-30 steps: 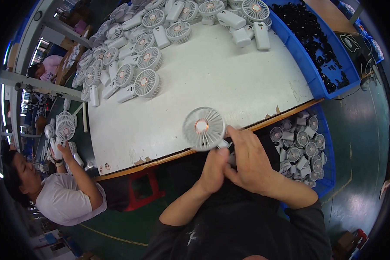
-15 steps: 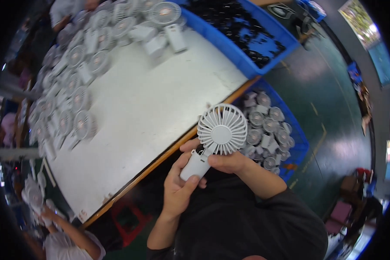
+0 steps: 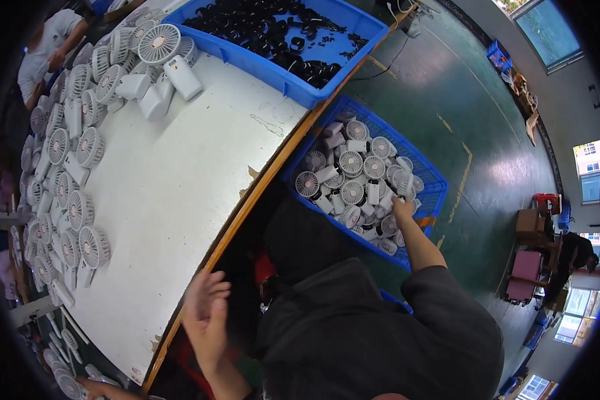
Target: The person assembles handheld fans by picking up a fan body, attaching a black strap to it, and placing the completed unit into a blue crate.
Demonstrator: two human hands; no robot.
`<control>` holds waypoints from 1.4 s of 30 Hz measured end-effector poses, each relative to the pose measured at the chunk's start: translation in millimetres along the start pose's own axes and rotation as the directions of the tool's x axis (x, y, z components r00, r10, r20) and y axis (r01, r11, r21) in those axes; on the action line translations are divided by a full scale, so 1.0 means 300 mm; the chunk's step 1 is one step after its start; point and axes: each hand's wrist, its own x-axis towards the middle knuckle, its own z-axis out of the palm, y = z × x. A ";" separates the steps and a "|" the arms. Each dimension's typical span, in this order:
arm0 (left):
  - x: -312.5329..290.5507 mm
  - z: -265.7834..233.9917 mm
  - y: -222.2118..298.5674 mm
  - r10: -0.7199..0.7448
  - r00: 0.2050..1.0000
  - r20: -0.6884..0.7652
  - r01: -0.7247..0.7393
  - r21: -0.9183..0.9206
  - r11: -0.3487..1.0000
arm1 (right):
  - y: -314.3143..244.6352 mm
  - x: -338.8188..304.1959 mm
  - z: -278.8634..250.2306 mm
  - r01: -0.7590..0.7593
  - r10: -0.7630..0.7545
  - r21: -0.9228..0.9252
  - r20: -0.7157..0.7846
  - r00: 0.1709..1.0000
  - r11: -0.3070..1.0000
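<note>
Beside the white table (image 3: 173,173), the person's right hand (image 3: 403,209) reaches into a blue crate (image 3: 435,192), at a white handheld fan (image 3: 401,180) there; whether its fingers pinch this fan, one cannot tell. The left hand (image 3: 205,317) is at the table's edge, its fingers loosely parted.

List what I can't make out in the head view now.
- Head view: whether the right hand grips a fan; too small.
- Head view: whatever lies beneath the upper fans in the blue crate; they hide it.
- Head view: single black parts in the blue tray; small, overlapping.
- Head view: lower-left person's arm; cut off by the edge.
</note>
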 end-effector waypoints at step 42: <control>0.035 -0.082 0.085 0.154 0.952 -0.264 -0.277 -0.529 0.803 | -1.022 -1.391 0.332 0.676 -0.836 0.732 0.420 -0.353 0.082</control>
